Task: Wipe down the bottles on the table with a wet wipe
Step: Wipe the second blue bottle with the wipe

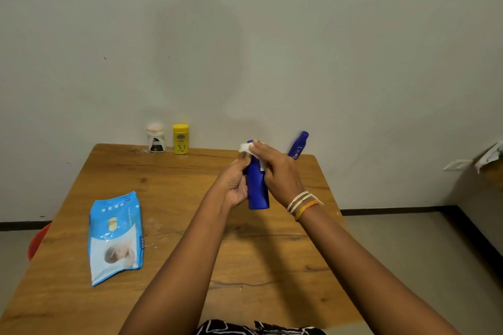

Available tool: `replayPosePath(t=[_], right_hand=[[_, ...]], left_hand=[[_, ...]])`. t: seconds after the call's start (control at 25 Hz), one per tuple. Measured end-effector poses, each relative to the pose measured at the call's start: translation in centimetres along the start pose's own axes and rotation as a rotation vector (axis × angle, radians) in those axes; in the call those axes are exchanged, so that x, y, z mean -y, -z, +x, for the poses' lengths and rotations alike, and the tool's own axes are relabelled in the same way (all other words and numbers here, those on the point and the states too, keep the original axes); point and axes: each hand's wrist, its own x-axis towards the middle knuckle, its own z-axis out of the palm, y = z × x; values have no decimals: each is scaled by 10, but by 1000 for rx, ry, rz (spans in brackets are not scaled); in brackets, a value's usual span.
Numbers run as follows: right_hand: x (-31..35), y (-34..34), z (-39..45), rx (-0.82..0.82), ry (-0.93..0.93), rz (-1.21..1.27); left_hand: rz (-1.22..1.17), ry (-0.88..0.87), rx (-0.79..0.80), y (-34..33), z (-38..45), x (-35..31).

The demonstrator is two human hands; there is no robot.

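My left hand (233,185) grips a tall dark blue bottle (258,193), lifted upright above the wooden table (168,198). My right hand (277,171) holds a white wet wipe (246,147) wrapped over the bottle's top. A smaller blue bottle (298,145) stands at the table's far right edge. At the far left edge a yellow bottle (181,139) stands beside a white jar (156,137).
A blue pack of wet wipes (115,236) lies flat on the table's left side. A red object (38,241) shows past the left edge. The wall runs right behind the table. Another surface with a crumpled wrapper (490,156) sits at the far right.
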Motion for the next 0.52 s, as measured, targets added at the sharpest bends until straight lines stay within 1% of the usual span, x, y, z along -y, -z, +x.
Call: replayPosePath(t=[0.08,0.16,0.28,0.36,0.44,0.52], right_hand=[[-4,-10,-19,39,15,-53],[-8,-17,-49,20,82,-126],[-13,-25,-94,-19,143,-210],[-17,-22,-108,-26,150,-184],[-20,-13,-99,-106,72,-67],[-23,0,-70,-254,-63,67]], left_hand=[[-76,-13,-22,0,-1,-3],[-128,-15,-71,3,-3,-4],[-120,-40,-134,7,-1,-3],[-129,-44,-161,8,0,-3],[-161,-31,-178,10,0,-3],[-151,-3,-183,9,0,-2]])
